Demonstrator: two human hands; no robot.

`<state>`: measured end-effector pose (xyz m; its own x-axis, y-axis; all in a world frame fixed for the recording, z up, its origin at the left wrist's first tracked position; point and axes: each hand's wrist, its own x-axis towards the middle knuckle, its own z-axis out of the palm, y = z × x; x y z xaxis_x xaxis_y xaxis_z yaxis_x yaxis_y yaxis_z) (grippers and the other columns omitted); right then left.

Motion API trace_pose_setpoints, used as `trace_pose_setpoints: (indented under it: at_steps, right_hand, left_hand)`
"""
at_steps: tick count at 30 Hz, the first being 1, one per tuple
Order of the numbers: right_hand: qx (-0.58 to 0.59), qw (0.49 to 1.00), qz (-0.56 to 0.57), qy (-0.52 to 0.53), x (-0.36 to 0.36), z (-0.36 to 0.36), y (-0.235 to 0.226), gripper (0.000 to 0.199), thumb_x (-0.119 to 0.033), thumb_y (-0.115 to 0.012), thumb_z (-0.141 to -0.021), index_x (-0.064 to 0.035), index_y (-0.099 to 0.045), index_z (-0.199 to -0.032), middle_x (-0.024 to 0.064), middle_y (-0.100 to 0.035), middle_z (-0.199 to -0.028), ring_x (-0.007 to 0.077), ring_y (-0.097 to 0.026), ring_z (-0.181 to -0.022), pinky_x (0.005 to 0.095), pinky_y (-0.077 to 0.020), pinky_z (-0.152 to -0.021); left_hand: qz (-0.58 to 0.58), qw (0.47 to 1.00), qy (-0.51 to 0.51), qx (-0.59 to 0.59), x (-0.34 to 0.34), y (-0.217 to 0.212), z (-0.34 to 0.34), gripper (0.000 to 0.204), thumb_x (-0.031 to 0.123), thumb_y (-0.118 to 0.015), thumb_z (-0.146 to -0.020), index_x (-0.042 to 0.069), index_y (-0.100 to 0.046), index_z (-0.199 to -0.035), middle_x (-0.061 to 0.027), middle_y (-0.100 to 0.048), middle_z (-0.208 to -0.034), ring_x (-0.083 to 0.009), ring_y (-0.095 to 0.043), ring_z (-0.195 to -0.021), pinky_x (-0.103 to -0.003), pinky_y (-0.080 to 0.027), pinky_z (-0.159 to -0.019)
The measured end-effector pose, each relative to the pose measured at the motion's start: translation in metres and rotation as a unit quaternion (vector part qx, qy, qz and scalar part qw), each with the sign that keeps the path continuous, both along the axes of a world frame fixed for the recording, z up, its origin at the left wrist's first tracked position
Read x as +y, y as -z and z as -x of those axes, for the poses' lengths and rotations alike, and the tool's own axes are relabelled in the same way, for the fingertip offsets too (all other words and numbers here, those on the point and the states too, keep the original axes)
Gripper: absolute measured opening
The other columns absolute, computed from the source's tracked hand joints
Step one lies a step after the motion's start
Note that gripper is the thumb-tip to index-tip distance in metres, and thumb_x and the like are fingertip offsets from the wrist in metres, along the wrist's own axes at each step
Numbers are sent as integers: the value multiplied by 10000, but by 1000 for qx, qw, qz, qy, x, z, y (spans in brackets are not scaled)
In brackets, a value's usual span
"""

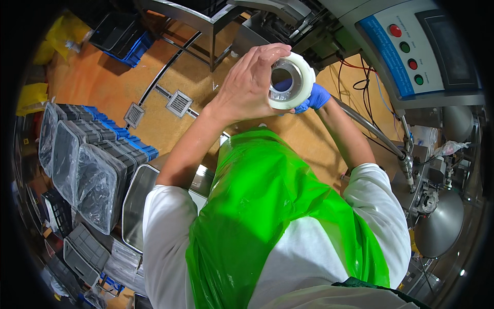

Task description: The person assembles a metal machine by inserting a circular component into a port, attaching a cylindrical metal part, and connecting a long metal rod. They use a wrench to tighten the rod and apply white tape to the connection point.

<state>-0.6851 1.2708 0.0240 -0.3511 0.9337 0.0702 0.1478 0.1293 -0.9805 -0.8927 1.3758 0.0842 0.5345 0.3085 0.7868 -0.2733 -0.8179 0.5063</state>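
A thick white ring-shaped part (307, 77) with a wide round hole and a shiny, clear or metallic-looking inner wall is held up in front of me. My bare left hand (251, 80) wraps round its left side, the fingers over the top edge. My right hand (315, 99), in a blue glove, holds it from the lower right and behind. Some of its fingers are hidden by the ring; a patch of blue shows through the hole. The green apron (278, 185) on my body hangs below both hands.
At right stand a control panel (406, 51) with round buttons, a metal bar (370, 129) and a steel cone (440, 224). Grey crates in clear plastic (98, 180) are stacked at left. A steel table (206, 23) and dark machinery (288, 20) lie ahead; cables (366, 77) hang to the right.
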Motion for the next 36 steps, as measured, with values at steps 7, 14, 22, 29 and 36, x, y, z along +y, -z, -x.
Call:
trace_pose_setpoints:
  at_steps: [7, 14, 22, 29, 36]
  right_hand:
    - [203, 920, 236, 237, 2, 27, -38, 514, -303, -551, -935, -98, -398, -1381, 55, -493, -1345, 157, -487, -1203, 338, -394, -1032]
    - [326, 887, 45, 322, 9, 48, -38, 1067, -809, -495, -705, -23, -333, -1408, 127, -450, -1381, 257, -461, -1244, 408, -346, -1069]
    - [119, 944, -21, 307, -13, 37, -64, 1054, -778, -523, -723, -21, -290, -1419, 139, -407, -1398, 230, -426, -1271, 381, -358, -1062]
    - [124, 945, 29, 301, -28, 20, -80, 949, -729, -481, -797, -40, -294, -1423, 131, -408, -1405, 239, -439, -1267, 387, -361, -1065]
    - [607, 763, 98, 196, 4, 28, -79, 750, -638, -366, -911, -44, -402, -1367, 155, -462, -1365, 282, -471, -1239, 434, -380, -1062]
  left_hand:
    - [57, 994, -79, -40, -1, -4, -17, 1040, 327, -919, -508, 45, -281, -1280, -174, -457, -1283, -315, -502, -1153, -383, -439, -954]
    - [201, 970, -135, -29, -9, -12, -35, 1014, 313, -914, -480, 19, -327, -1252, -161, -446, -1203, -307, -469, -1099, -396, -403, -932]
    - [230, 970, -58, -57, -24, -16, -34, 973, 289, -893, -509, -2, -324, -1242, -160, -403, -1189, -282, -460, -1088, -380, -417, -922]
    - [226, 970, -29, -90, -30, -23, -41, 1034, 315, -913, -490, -15, -307, -1260, -176, -399, -1227, -305, -437, -1143, -392, -410, -946]
    - [78, 988, -120, -54, -22, -29, -63, 1084, 365, -922, -458, -4, -298, -1264, -181, -427, -1271, -322, -443, -1167, -417, -365, -965]
